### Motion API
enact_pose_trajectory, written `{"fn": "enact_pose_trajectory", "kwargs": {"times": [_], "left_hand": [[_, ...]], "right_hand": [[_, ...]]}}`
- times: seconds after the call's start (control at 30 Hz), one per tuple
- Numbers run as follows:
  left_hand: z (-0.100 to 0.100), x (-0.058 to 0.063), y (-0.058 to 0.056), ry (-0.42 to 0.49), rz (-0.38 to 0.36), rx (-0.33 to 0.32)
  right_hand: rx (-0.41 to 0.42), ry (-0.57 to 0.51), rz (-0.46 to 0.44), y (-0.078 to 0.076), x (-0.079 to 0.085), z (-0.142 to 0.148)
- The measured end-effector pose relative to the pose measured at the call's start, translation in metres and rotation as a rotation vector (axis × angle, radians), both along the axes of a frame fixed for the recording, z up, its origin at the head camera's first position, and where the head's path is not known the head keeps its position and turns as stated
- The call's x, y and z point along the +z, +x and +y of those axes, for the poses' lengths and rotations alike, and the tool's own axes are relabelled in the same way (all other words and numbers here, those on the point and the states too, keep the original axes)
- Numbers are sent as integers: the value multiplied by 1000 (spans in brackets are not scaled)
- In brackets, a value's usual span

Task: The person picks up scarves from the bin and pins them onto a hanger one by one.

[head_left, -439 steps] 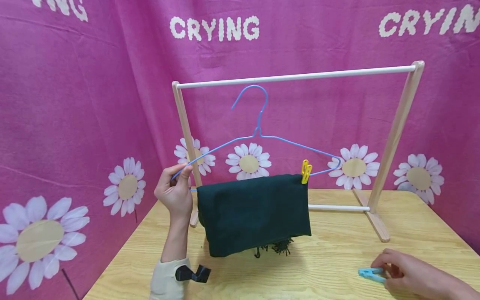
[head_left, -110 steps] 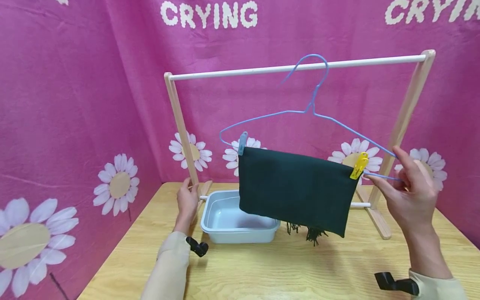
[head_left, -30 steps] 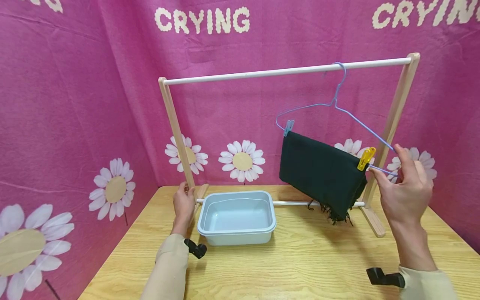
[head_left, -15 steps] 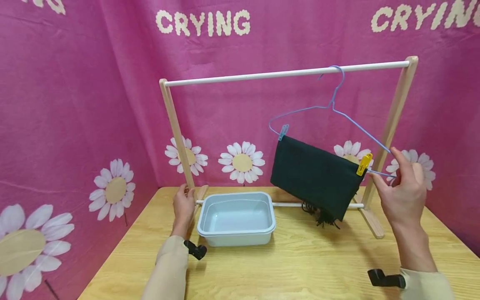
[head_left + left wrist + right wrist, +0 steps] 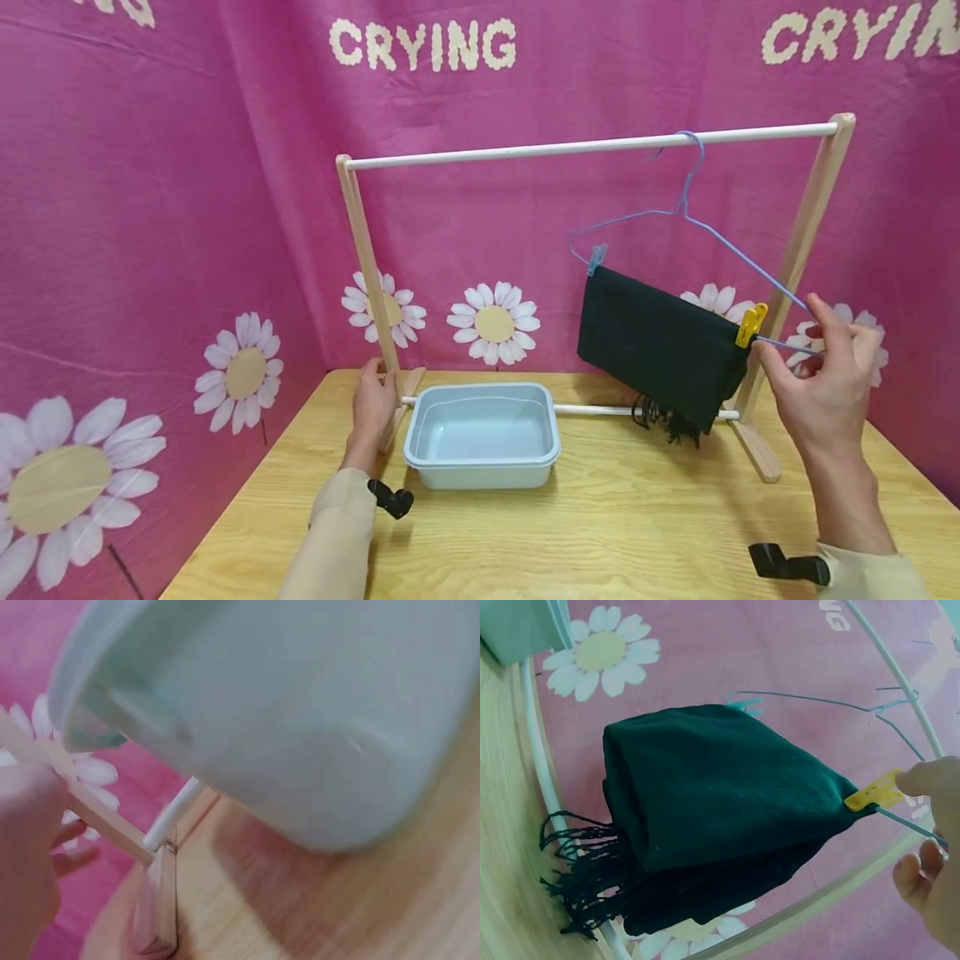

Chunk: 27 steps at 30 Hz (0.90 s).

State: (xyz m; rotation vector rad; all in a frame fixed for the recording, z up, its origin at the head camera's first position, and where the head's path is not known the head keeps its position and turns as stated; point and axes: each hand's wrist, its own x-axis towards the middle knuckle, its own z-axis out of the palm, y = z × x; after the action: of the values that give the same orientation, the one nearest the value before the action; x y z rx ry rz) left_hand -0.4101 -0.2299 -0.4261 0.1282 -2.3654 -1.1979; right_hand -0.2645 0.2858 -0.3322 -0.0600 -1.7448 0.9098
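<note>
My right hand (image 5: 828, 387) pinches the right corner of a blue wire hanger (image 5: 738, 250), whose hook crosses over the white top rail of a wooden drying rack (image 5: 592, 148). A folded dark green scarf with fringe (image 5: 660, 350) hangs slanted from the hanger's lower bar. A blue clothespin (image 5: 596, 260) clips its left end and a yellow clothespin (image 5: 751, 325) its right, close to my fingers. In the right wrist view the scarf (image 5: 720, 787) fills the middle. My left hand (image 5: 372, 408) grips the rack's left post (image 5: 112, 825) near its foot; some fingers show behind it.
A pale blue-grey plastic basin (image 5: 483, 477) stands on the wooden table (image 5: 540, 542) just right of my left hand, in front of the rack's lower bar (image 5: 600, 409). A pink curtain with daisies (image 5: 495, 323) hangs close behind the rack and along the left.
The left hand has gone from hanger to rack post, the right from the blue clothespin to the hanger. The blue clothespin is on the scarf, the hook over the rail; the basin has come into view.
</note>
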Motion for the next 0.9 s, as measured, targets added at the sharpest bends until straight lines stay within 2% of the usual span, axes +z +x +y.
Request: {"fn": "enact_pose_trajectory", "kwargs": {"times": [0.17,0.27,0.37,0.5,0.6,0.73,0.8,0.9], "left_hand": [[5,6,3,1,106,39],[7,9,7,-33,159,29],[7,13,12,-93,233,-29],[9,23,17,-158,310,-141],[13,31,22,-178,306,-210],[21,41,31,-243,215,-307],[26,46,36,-305,172,-358],[35,54,43,-417,170,-413]], "right_hand": [[-64,-76,132,4,5,0],[-95,-93,203,8,10,-2],[-118,-82,233,12,17,-5],[-133,-62,268,17,28,-8],[-118,-36,282,20,35,-12],[-77,28,298,25,44,-20],[-35,56,318,27,49,-26],[76,125,319,28,52,-35]]}}
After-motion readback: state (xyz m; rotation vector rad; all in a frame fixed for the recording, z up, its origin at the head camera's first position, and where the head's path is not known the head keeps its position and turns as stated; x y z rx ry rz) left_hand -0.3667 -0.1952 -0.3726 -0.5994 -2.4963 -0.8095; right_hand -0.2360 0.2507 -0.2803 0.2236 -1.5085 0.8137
